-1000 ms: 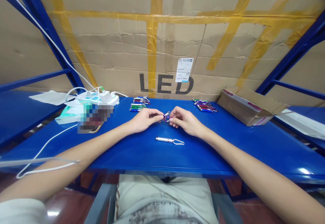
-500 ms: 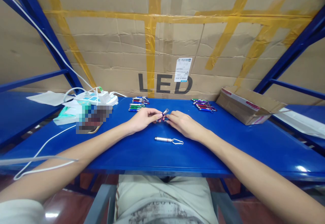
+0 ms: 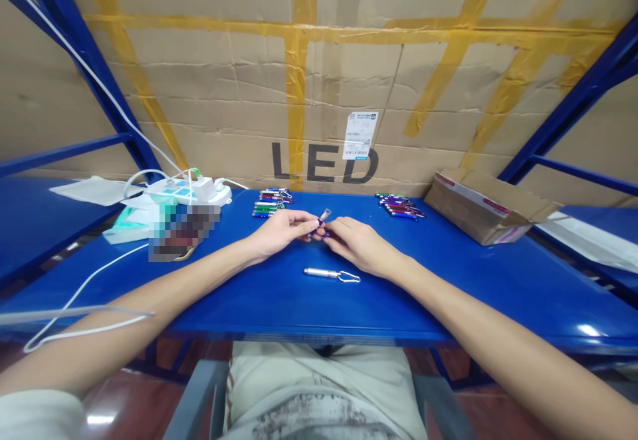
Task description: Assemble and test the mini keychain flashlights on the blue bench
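Note:
My left hand (image 3: 282,231) and my right hand (image 3: 355,243) meet over the middle of the blue table (image 3: 448,287). Both pinch one small purple keychain flashlight (image 3: 321,220), whose silver tip points up and away. A silver keychain flashlight (image 3: 331,274) with a clip lies on the table just in front of my hands. Two groups of coloured keychain flashlights lie further back, one at the left (image 3: 270,202) and one at the right (image 3: 400,205).
An open cardboard box (image 3: 486,212) sits at the back right. A white power strip (image 3: 192,191) with cables, a teal-and-white packet (image 3: 128,226) and a blurred object stand at the back left. A large taped cardboard wall marked LED (image 3: 323,164) closes the back.
My hands have drawn slightly closer together around the purple flashlight, and its silver tip has tilted upward. The silver flashlight on the table has not moved.

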The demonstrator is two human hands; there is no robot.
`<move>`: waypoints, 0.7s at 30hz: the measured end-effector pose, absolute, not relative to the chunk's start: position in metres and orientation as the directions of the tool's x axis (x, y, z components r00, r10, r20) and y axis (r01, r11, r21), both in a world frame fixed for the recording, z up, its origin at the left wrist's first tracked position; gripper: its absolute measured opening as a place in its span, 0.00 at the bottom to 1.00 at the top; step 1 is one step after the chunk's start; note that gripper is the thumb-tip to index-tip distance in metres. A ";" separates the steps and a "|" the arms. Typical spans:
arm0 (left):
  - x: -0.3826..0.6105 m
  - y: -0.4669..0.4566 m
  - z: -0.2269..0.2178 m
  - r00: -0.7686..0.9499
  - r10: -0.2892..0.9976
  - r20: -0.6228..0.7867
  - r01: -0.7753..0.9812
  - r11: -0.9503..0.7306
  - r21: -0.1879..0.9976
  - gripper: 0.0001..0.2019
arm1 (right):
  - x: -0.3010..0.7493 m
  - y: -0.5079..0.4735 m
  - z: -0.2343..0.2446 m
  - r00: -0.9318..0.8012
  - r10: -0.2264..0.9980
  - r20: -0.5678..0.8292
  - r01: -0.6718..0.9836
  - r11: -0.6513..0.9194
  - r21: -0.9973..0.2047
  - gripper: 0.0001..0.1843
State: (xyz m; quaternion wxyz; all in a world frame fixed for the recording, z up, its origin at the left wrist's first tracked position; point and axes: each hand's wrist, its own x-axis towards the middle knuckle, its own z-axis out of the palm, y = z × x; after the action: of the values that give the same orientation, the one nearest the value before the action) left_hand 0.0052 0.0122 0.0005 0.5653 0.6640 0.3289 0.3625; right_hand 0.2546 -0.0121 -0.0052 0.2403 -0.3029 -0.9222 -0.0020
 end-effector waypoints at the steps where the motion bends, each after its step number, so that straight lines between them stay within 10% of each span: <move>1: 0.006 0.012 0.000 0.524 0.845 0.106 0.017 -0.135 0.991 0.28 | 0.255 -0.011 -0.006 -0.693 0.574 0.436 0.556 0.811 -0.182 0.09; 21: -0.001 0.024 -0.005 0.410 0.882 0.231 0.260 -0.356 0.898 0.27 | 0.266 -0.004 -0.004 -0.693 0.696 0.190 0.544 0.677 -0.496 0.07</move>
State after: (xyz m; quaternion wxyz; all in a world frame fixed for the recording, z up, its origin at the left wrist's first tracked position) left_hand -0.0011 0.0239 -0.0052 0.4120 0.7315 0.3904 0.3777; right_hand 0.2658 -0.0044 -0.0036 0.1848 -0.3455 -0.8968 0.2054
